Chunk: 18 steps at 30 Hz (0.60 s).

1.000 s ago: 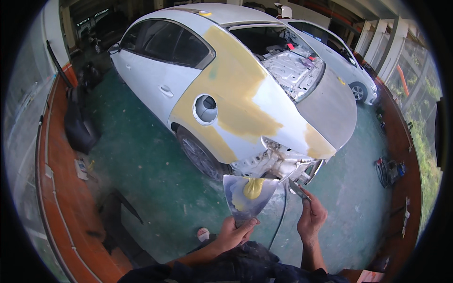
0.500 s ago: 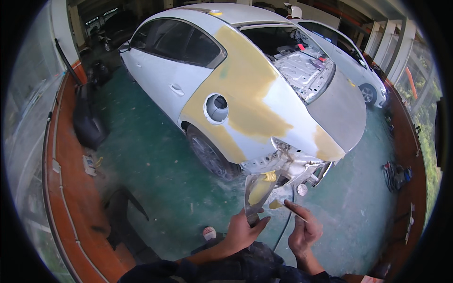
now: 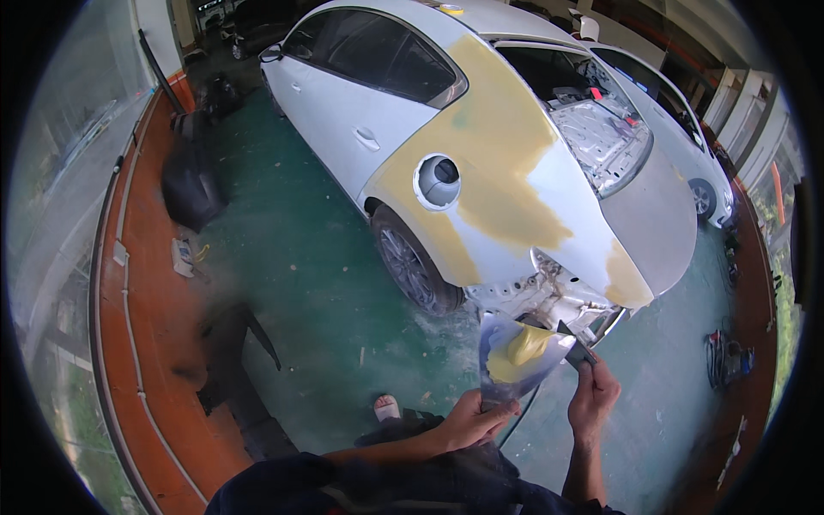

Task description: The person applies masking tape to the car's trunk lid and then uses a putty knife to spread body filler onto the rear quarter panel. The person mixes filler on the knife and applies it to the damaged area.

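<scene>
My left hand [image 3: 472,421] is closed on a flat putty board [image 3: 506,391], held up in front of me. A soft mound of yellow putty [image 3: 525,345] lies spread over it. Close to the board's right edge, my right hand [image 3: 594,396] grips a putty scraper [image 3: 580,352], its dark blade pointing up and left. Beyond both hands stands a white car [image 3: 343,107] with yellowish filler [image 3: 498,146] on its rear side panel. The car's bare rear corner [image 3: 554,287] shows just past the board. Neither tool visibly touches the car.
Black trim [image 3: 245,386] lies on the green floor at my left, and a dark part [image 3: 189,180] rests by the orange wall [image 3: 154,335]. A second white car [image 3: 687,129] stands far right. A cable bundle [image 3: 730,360] is near the right wall.
The board has turned to face me more, showing a larger mound of putty. My right hand has moved right and up with the scraper. The car appears further right and higher.
</scene>
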{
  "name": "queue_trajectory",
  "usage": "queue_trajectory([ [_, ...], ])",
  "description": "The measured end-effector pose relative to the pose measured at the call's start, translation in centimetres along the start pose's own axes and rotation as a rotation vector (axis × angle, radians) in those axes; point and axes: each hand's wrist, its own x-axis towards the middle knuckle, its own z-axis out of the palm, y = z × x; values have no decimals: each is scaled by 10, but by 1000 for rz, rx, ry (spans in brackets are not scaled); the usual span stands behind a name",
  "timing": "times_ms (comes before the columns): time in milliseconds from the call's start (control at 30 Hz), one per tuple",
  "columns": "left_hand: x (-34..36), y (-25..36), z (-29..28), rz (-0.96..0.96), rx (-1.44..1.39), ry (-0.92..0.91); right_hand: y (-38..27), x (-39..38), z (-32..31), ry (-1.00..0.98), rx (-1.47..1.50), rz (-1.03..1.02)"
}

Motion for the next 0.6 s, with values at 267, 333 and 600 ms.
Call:
queue_trajectory([
  [267, 13, 1, 23, 412, 688, 451, -49, -7, 35, 36, -121, -484],
  [333, 10, -5, 8, 331, 760, 426, -49, -10, 32, -10, -31, -460],
  [600, 0, 20, 0, 142, 377, 205, -53, -8, 10, 395, 584, -34],
])
